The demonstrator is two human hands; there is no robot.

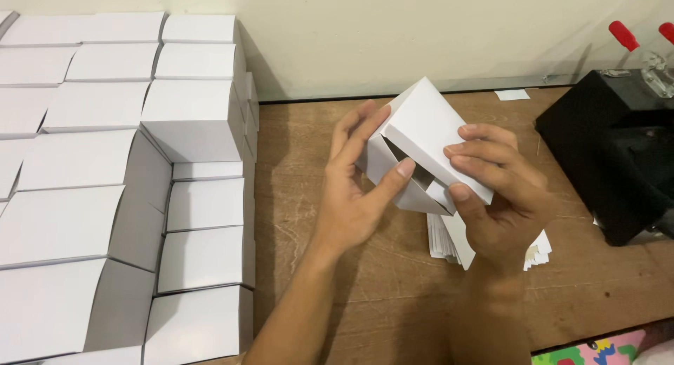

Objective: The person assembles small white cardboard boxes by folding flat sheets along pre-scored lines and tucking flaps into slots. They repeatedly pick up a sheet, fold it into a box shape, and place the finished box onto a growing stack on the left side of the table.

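Both hands [354, 196] [502, 193] grip a smooth, angular white cardboard box [425, 130] above grainy wooden table [393, 295]

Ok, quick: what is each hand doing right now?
Left hand: closed on the white box, thumb at its open flap.
Right hand: closed on the same box.

The scene was evenly and fairly brightly lit, seemingly from overhead, with soft shadows pooling under the left hand [351, 196] and right hand [502, 196] on the wooden table [393, 295]. The stacked white boxes [105, 196] looked slightly washed out, their edges faint. Focus stayed sharp centrally, while the black device [618, 154] showed little detail in its dark surfaces.
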